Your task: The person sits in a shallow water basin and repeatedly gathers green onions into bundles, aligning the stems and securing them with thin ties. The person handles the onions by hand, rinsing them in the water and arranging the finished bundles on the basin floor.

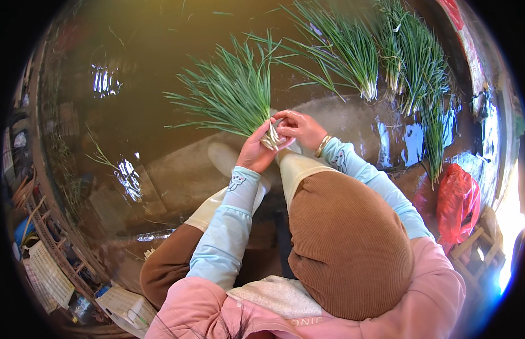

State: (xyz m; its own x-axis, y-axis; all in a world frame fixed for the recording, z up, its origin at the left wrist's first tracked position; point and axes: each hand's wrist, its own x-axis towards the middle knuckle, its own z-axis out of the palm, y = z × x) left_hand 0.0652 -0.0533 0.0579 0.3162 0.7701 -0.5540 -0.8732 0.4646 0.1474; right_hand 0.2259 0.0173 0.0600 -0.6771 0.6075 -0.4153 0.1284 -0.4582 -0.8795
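Observation:
A bunch of chives [234,93] fans out up and to the left, its thin green leaves over brown water. The white stem ends [270,138] point back toward me. My left hand [256,151] is closed around the bunch just above these ends. My right hand [303,129] comes in from the right, its fingers bent and pressed together against the same stems. Its fingertips partly hide behind the stems and my left fingers.
Several more bunches of chives [361,65] lie in the shallow brown water [144,73] at the far right. A red plastic bag [458,200] sits near the right edge. On the left stands a rack [59,240] by the low rim. My brown-trousered knees [350,243] are close below my hands.

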